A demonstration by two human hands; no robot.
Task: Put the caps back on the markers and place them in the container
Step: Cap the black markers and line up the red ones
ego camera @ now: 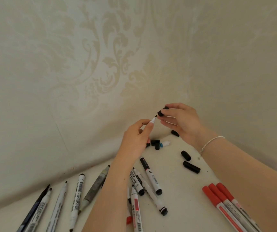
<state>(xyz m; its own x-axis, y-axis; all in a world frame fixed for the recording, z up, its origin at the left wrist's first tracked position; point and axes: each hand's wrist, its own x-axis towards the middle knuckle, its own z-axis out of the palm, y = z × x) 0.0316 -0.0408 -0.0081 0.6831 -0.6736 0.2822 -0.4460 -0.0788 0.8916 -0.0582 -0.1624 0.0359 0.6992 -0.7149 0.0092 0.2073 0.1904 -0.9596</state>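
Two hands raised | left hand (135, 139) grips marker (153, 120) | right hand (181, 122) pinches cap (161, 112) just beside tip

Not much readable here tbh. The white marker with the barcode (77, 195) lying on the tabletop (181, 195) has "WHITEBOARD MARKER" printed along its barrel, next to the barcode. The other markers have print and label blocks too, but it's all too small and blurry to make out.

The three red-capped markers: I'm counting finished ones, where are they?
In the head view, the three red-capped markers lie side by side on the white table, lower right, beside the right forearm.
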